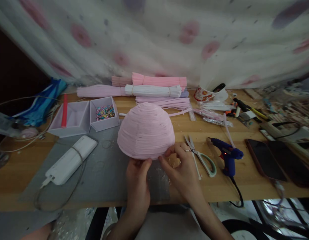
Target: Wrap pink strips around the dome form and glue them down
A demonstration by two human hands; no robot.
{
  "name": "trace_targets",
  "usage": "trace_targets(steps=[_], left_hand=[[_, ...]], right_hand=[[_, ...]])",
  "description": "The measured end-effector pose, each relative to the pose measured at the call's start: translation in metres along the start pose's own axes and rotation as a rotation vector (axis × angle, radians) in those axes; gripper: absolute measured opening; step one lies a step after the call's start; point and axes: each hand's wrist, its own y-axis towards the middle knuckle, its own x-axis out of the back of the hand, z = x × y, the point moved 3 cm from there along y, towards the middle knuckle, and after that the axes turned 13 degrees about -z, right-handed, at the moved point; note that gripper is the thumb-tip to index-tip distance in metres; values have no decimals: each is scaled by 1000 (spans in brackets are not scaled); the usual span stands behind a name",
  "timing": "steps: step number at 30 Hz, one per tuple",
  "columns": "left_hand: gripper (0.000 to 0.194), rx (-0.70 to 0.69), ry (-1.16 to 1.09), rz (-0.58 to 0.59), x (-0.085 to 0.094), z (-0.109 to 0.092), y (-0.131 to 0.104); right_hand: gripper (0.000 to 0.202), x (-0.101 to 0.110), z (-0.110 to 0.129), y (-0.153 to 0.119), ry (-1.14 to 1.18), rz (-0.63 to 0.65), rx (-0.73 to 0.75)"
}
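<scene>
A pale pink dome point(146, 133), its surface built up of thin strips laid in rows, is held up over the front of the table. My left hand point(138, 176) grips its lower rim from below, thumb on the outside and the other fingers hidden underneath. At the rim's right side, my right hand point(180, 163) pinches the edge between thumb and forefinger; a ring shows on one finger. Scissors with pale green handles point(201, 156) lie partly open just right of that hand. Farther right is a blue glue gun point(228, 153) with a small red light lit.
A grey mat point(102, 176) carries a white power bank point(69, 160) with a cable. Behind are a box of colourful beads point(104, 121), another box point(76, 116) with a red strip across it, and bundled pink and white strips point(152, 90). Two phones point(266, 160) lie right.
</scene>
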Motion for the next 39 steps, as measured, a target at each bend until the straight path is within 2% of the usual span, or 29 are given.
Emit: trace_targets(steps=[5,10,22,39], left_hand=[[8,40,-33,-4,2,-2,-4],[13,54,-33,-16,2,0,-3],[23,48,18,-88,4,7,6],[15,117,39,-106,8,12,8]], right_hand=[[10,-4,-7,-4,102,5,-99],[9,-11,-13,-12,201,-65,-179],[9,-19,-12,-17,266,-124,-230],[9,-25,-19,-21,372,-145,-324]])
